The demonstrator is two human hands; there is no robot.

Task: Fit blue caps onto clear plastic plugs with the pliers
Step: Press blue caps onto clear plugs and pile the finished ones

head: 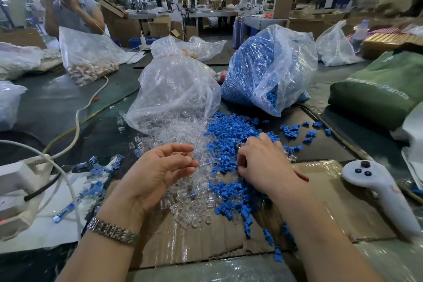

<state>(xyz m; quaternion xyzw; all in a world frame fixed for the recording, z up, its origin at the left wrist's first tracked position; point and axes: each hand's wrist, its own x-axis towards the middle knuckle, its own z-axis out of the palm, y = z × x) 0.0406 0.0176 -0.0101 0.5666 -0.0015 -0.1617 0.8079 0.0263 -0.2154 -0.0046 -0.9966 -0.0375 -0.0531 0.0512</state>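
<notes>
Loosely curled, palm up, the left hand point(163, 167) hovered over the heap of clear plastic plugs point(183, 144), and whether its fingertips pinched one could not be told. The right hand point(263, 162) lay knuckles up on the blue caps point(231, 130), fingers curled round the pliers point(302, 176), of which only a red handle tip showed behind the wrist. Both heaps spilled from open plastic bags onto taped cardboard point(320, 208) on a dark worktable point(57, 103). A white controller point(380, 192) lay at the right. Beyond stretched a factory hall with cartons and benches, another person point(68, 4) opposite.
</notes>
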